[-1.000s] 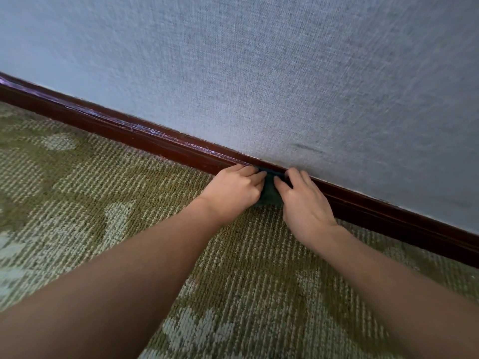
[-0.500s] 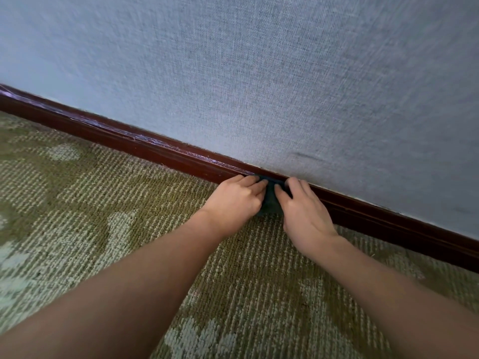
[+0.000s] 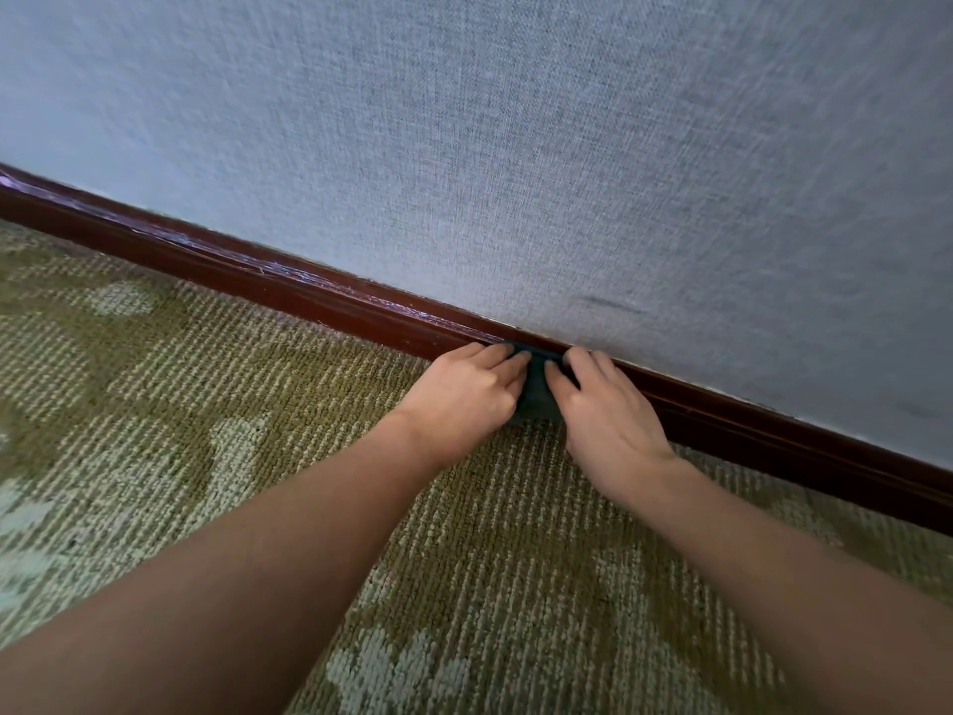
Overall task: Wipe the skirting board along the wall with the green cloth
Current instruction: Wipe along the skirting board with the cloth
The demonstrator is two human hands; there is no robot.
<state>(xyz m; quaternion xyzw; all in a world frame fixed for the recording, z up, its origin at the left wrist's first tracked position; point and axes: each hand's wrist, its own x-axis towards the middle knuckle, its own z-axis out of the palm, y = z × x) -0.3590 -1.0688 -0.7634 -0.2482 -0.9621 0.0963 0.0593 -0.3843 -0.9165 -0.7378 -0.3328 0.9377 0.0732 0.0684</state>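
Both hands are down at the foot of the wall (image 3: 515, 147), just right of frame centre. The green cloth (image 3: 536, 397) sits bunched between them, pressed flat against the dark red skirting board (image 3: 309, 296), its lower edge touching the carpet (image 3: 206, 405). The left hand (image 3: 464, 392) has its fingers curled round the cloth's left side. The right hand (image 3: 606, 407) lies on the right side, thumb on the cloth's face and fingers nearly straight, reaching to the board's top edge.
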